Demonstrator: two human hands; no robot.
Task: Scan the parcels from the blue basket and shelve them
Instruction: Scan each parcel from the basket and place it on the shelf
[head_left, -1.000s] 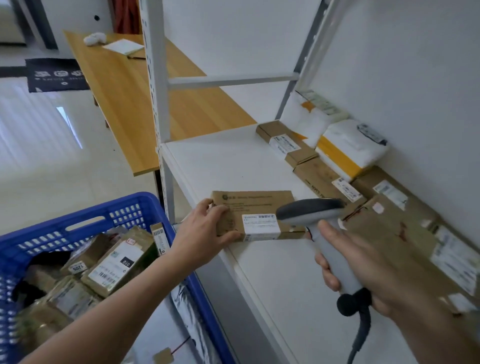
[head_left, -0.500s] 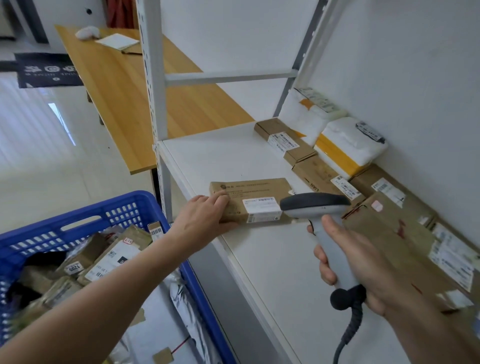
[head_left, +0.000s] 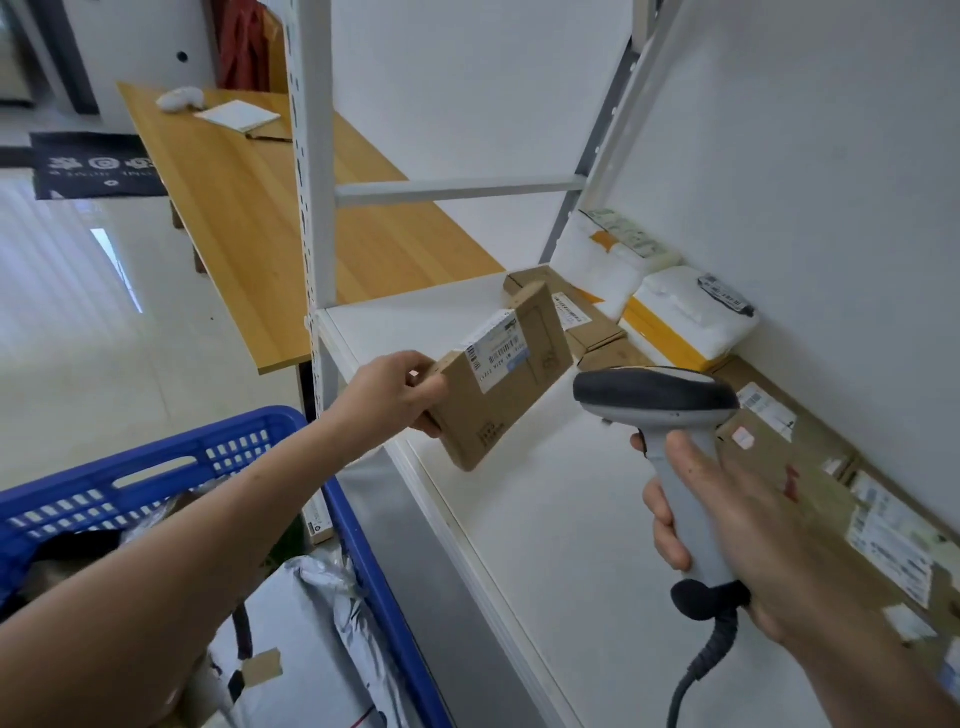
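The blue basket, near left, holds a grey mailer bag and other parcels, uncountable. Left grip clamps one brown parcel above the shelf; right grip wraps one scanner. Two white bags lie far right.

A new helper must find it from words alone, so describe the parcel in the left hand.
Start at the white shelf beside the blue basket. Above its front edge the left hand grips a flat brown box, facing the grey scanner in the right hand. Unlike the parcels lying along the back wall, it is tilted in mid-air.
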